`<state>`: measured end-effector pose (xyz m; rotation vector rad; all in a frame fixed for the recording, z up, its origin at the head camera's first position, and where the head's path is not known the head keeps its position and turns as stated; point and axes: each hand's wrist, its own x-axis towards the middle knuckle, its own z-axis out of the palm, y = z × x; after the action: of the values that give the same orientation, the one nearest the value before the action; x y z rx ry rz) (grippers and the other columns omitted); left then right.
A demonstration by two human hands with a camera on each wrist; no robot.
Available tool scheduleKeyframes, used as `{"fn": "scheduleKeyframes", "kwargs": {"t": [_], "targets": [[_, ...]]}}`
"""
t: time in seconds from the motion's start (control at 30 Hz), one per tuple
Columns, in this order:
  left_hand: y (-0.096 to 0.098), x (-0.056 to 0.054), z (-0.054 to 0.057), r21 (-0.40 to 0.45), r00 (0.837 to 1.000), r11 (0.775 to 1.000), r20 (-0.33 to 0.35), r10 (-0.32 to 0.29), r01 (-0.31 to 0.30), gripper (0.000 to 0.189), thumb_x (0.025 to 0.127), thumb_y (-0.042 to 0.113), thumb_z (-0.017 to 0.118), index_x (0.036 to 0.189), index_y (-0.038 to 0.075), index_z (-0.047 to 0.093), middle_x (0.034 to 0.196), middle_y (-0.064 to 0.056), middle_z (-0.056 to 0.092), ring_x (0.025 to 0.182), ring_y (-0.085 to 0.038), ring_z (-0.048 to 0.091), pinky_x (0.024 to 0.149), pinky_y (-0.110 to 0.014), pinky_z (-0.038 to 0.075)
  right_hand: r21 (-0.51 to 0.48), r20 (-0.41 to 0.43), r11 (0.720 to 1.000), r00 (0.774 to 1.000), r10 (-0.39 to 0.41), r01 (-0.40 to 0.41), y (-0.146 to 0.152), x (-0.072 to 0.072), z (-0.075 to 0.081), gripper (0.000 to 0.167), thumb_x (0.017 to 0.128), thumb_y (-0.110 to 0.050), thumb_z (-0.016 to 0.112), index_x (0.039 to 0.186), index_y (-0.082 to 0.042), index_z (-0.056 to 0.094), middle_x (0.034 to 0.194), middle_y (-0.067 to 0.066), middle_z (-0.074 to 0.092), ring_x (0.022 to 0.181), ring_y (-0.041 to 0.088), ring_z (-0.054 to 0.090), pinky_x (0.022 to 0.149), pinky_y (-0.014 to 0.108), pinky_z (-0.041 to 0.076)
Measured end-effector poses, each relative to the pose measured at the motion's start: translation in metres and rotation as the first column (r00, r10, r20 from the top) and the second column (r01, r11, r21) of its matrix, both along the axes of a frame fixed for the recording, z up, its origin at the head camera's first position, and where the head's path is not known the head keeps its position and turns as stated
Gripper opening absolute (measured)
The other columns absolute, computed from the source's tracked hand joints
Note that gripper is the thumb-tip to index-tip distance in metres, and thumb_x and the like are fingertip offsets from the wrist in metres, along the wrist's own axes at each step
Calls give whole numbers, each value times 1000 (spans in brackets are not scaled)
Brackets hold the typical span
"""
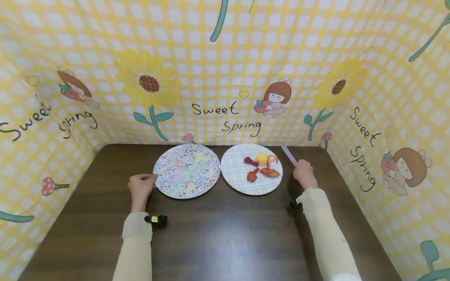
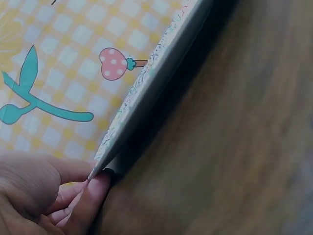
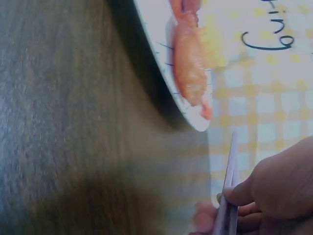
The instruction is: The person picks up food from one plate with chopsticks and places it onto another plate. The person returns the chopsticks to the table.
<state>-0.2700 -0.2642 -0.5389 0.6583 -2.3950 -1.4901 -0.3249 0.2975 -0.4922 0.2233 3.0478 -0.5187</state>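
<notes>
With thumb and fingers my left hand (image 1: 141, 189) pinches the left edge of a round plate (image 1: 186, 171) covered in multicoloured squiggles. Its rim (image 2: 142, 83) shows edge-on between thumb and fingers in the left wrist view. My right hand (image 1: 305, 174) grips a pair of pale purple chopsticks (image 1: 289, 155), their tips pointing away toward the back. Between the hands sits a white plate with a grid of lines (image 1: 235, 171). On it lie a dark red drumstick (image 1: 251, 161), a yellow corn piece (image 1: 261, 159), a shrimp (image 1: 272, 160), a brown wing-like piece (image 1: 269, 172) and an orange-brown piece (image 1: 252, 175).
Both plates lie side by side near the back edge of a dark wooden table (image 1: 218, 234). A yellow-checked cloth (image 1: 218, 70) with printed flowers and lettering hangs around the back and sides. Black straps with cameras (image 1: 158, 221) sit at both wrists.
</notes>
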Motion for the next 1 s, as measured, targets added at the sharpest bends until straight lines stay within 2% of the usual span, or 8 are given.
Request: {"fn": "scheduleKeyframes", "kwargs": {"t": [0.13,0.27,0.37,0.53,0.67,0.77,0.9,1.0], "targets": [[-1,-1,2,19,1000,1000,3,-20,20,36,94,24,74,110,-8,75,105,-25,74,57,1,63,53,-15,52,-71,-41,996,997,-59,56,1,9,3,22,93,-3,45,93,14,59,91,34,64,81,47,64,72,57,53],[-3,-2,2,16,1000,1000,3,-19,19,34,93,24,74,109,-7,76,99,-19,75,57,1,63,54,-15,52,-163,-126,981,985,-122,101,-2,19,5,26,98,-16,47,95,8,57,91,31,64,84,50,64,72,59,51],[-3,-1,1,27,1000,1000,9,-12,12,35,93,24,74,109,-7,75,98,-19,75,57,2,63,54,-14,52,-180,-225,978,964,-145,105,-7,24,10,28,98,-25,53,84,-1,55,82,22,63,76,45,63,65,56,49],[-3,-1,1,49,999,999,45,-23,21,39,94,25,73,113,-9,73,105,-23,74,58,2,63,55,-14,53,-133,-411,982,894,-180,136,-19,27,28,42,95,-29,51,58,-11,47,62,15,58,61,40,60,52,53,44],[-3,-1,2,39,999,999,48,-25,23,38,94,26,73,112,-8,74,101,-20,74,58,2,63,55,-14,53,-144,-533,984,829,-166,104,-29,31,43,57,103,-33,44,52,-9,46,59,19,58,60,46,61,53,58,45],[-4,0,2,35,999,999,48,-19,18,38,94,26,74,112,-8,74,98,-17,74,58,2,63,55,-14,52,-180,-603,983,786,-135,30,-35,34,52,60,106,-32,39,56,-3,55,64,21,64,69,46,63,64,59,49],[-4,-1,2,31,998,999,58,-16,14,39,94,28,74,112,-7,74,101,-18,74,58,3,63,55,-14,52,-198,-669,978,737,-93,-57,-42,42,61,59,109,-30,35,83,2,77,95,23,74,98,47,61,85,59,47],[-3,-2,1,25,998,1000,66,-16,14,39,94,28,73,113,-6,74,105,-20,73,58,3,62,55,-14,52,-203,-670,977,738,-86,-71,-45,49,67,61,110,-35,32,93,-1,80,105,23,74,104,49,60,86,62,46]]}}
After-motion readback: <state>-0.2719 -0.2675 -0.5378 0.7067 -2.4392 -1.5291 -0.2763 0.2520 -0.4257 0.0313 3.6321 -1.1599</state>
